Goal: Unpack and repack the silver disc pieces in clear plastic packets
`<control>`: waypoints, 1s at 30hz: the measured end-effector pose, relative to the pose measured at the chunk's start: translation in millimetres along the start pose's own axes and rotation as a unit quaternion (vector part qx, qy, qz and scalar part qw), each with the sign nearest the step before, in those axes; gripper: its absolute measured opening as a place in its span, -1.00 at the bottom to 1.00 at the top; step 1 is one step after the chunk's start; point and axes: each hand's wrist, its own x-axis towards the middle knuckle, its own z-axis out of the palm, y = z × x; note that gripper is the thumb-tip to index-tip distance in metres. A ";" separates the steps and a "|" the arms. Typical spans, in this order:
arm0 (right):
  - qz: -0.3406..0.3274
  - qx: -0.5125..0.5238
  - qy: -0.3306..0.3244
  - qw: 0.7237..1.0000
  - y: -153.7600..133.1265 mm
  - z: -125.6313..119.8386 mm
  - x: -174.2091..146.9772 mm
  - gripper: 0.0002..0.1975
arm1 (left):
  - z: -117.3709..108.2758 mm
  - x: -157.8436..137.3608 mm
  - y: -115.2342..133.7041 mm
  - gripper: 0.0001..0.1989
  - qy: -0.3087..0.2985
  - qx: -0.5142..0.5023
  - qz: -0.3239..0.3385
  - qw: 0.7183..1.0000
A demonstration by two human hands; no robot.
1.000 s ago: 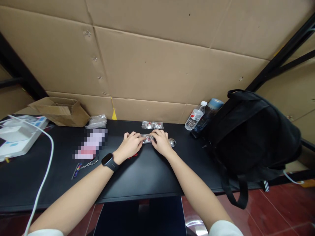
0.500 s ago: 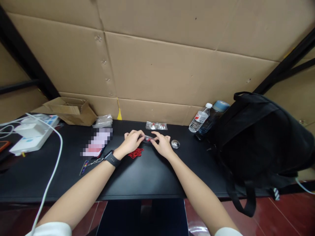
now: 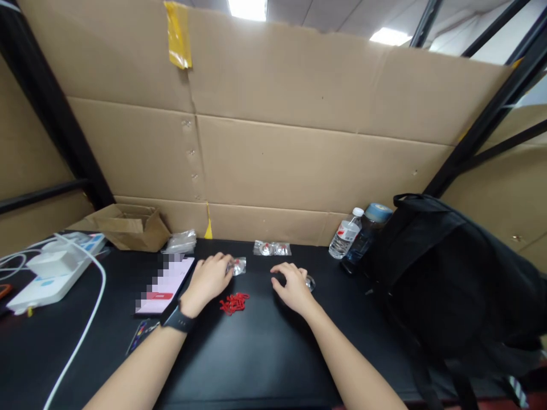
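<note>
My left hand [image 3: 210, 279] is closed, with its fingertips on a small clear plastic packet [image 3: 240, 266] that shows something red inside. Part of that packet is covered by the fingers. A tangle of red cord [image 3: 235, 303] lies on the black desktop just in front of the left hand. My right hand [image 3: 294, 286] hovers low over the desk, thumb and fingers apart and nothing between them. Partly behind its knuckles is a round, clear shiny object [image 3: 310, 283]. Farther back lie two joined clear packets [image 3: 272, 248] with round contents and red bits.
At left are a phone [image 3: 173, 286], a white power strip [image 3: 60, 279] with cables, an open cardboard box [image 3: 137, 230] and clear bags [image 3: 180, 242]. To the right stand a water bottle [image 3: 345, 234], a blue-lidded bottle [image 3: 368, 233] and a black backpack [image 3: 448, 290]. Cardboard walls the back.
The hands have moved apart. The right hand has let go of the packet and opened, while the left has carried it leftward. The head view has tilted up.
</note>
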 end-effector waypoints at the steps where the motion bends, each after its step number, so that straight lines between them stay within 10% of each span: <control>1: -0.001 0.001 0.002 1.000 -1.1 -2.5 -0.5 -0.83 | 0.9 -0.8 -0.6 -0.70 -0.026 -0.005 0.014 1.000; 30: -0.046 0.093 0.082 0.991 -5.9 -20.5 4.6 -0.86 | 40.7 12.1 -11.5 -0.56 -0.026 -0.079 -0.019 0.996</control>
